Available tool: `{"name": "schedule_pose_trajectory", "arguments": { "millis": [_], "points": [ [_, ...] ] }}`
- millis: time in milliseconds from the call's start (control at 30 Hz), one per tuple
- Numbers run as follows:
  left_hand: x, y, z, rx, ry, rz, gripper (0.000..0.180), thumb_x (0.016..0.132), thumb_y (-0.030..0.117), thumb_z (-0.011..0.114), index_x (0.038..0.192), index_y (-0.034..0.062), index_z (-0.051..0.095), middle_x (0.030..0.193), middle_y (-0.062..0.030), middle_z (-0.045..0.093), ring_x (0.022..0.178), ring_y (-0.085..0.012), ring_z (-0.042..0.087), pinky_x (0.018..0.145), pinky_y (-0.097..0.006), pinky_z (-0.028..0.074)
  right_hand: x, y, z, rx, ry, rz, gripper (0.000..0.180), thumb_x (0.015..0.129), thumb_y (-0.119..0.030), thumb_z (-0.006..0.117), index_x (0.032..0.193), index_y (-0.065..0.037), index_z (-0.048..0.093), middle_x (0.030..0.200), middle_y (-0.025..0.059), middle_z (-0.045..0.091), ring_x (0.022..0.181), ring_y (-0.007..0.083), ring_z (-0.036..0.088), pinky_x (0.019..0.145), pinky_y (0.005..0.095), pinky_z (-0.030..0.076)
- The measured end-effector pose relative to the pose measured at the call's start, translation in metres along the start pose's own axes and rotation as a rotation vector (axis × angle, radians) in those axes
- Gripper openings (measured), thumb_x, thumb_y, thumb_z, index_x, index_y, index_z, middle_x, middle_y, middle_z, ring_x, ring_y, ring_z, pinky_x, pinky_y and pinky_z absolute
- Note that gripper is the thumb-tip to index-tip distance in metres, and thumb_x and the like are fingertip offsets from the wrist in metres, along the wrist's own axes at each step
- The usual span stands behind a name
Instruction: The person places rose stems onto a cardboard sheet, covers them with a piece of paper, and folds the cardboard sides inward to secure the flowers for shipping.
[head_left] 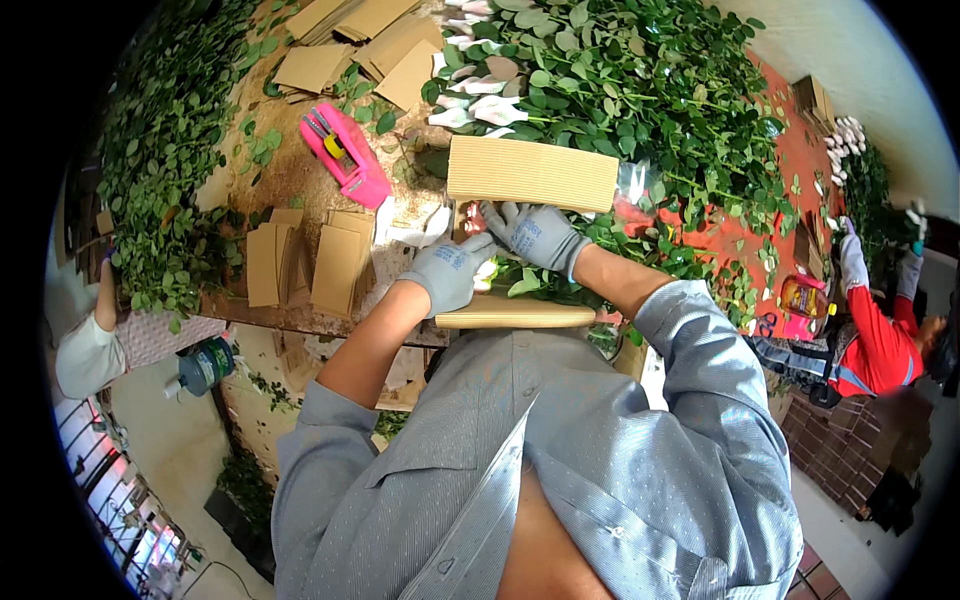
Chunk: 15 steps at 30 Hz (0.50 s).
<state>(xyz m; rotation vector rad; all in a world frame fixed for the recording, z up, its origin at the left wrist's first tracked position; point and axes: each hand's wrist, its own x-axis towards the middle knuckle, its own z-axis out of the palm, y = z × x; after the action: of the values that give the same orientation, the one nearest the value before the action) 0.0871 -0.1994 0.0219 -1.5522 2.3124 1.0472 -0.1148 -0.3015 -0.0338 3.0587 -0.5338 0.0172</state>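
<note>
Two gloved hands met over the front of the bench point(280, 190), between two pieces of corrugated cardboard. The far corrugated piece point(533, 172) lay just beyond the fingers, its ribbed face showing; the near corrugated piece point(515, 318) lay along the front edge, just before the person's waist. Leafy stems point(525, 280) showed between the two pieces, below the right hand.

The left hand point(448, 272) had its fingers bent and pointing to the right, and the right hand point(538, 238) reached left, its fingertips close to the left hand's. How far each grip was open, and whether either had hold of anything, could not be told — the gloves hid the undersides of the fingers.

To the left stood out a pink hand tool point(345, 158) with a yellow part, lying on the wood. Nearer the front edge were two stacks of flat cardboard point(343, 262), side by side, and more cardboard sheets point(400, 45) lay at the far side. White-wrapped flower heads point(490, 105) lined the left end of a broad heap of green foliage point(640, 90). At the right, a co-worker in red point(880, 350) reached toward the bench.
</note>
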Motion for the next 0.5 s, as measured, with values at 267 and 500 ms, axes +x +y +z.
{"name": "schedule_pose_trajectory", "arguments": {
  "millis": [267, 500],
  "points": [
    [0.001, -0.005, 0.011, -0.04, -0.019, 0.005, 0.063, 0.09, 0.012, 0.058, 0.152, 0.0092, 0.048, 0.164, -0.0087, 0.039, 0.118, -0.0347, 0.066, 0.101, -0.045, 0.051, -0.001, -0.007, 0.001, 0.04, 0.009, -0.003, 0.071, 0.096, -0.046, 0.06, 0.147, 0.002, 0.048, 0.108, 0.0183, 0.063, 0.081, 0.0334, 0.068, 0.055, 0.0446, 0.056],
    [0.002, -0.008, 0.013, -0.025, 0.055, 0.025, 0.058, 0.092, 0.01, 0.053, 0.15, 0.0103, 0.05, 0.162, -0.01, 0.041, 0.134, -0.0357, 0.055, 0.107, -0.045, 0.048, 0.0, -0.008, 0.026, 0.075, 0.138, 0.018, 0.058, 0.093, -0.028, 0.062, 0.142, 0.002, 0.053, 0.102, 0.0182, 0.065, 0.079, 0.0332, 0.068, 0.059, 0.0413, 0.056]
  ]
}}
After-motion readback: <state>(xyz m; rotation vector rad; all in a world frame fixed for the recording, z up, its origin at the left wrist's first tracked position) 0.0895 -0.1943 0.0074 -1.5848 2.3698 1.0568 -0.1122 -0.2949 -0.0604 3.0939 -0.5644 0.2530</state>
